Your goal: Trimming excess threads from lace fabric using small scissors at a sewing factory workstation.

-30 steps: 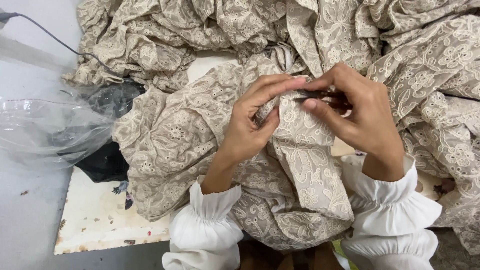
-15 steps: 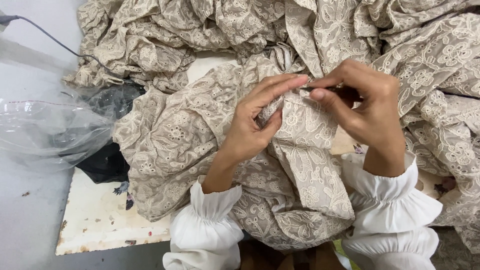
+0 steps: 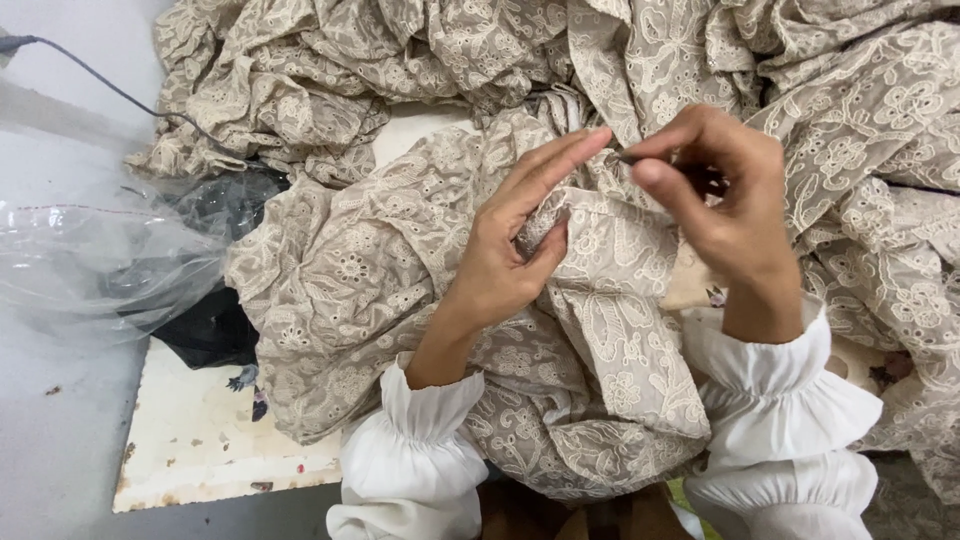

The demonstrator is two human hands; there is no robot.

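A heap of beige embroidered lace fabric [image 3: 360,290] covers the surface and my lap. My left hand [image 3: 510,250] pinches a fold of this fabric between thumb and extended fingers. My right hand [image 3: 715,195] hovers just to the right, fingers curled, pinching a small thin dark object, perhaps a needle, at the fabric's edge; its exact kind is too small to tell. Both wrists wear white gathered sleeves [image 3: 780,400].
A clear plastic bag [image 3: 95,260] lies at the left over something black [image 3: 215,330]. A dark cable [image 3: 110,85] runs across the upper left. A worn white board [image 3: 205,440] shows under the fabric at the lower left.
Both hands have risen slightly. My left fingers have straightened along the fold, and my right hand has drawn a little to the right, away from the left.
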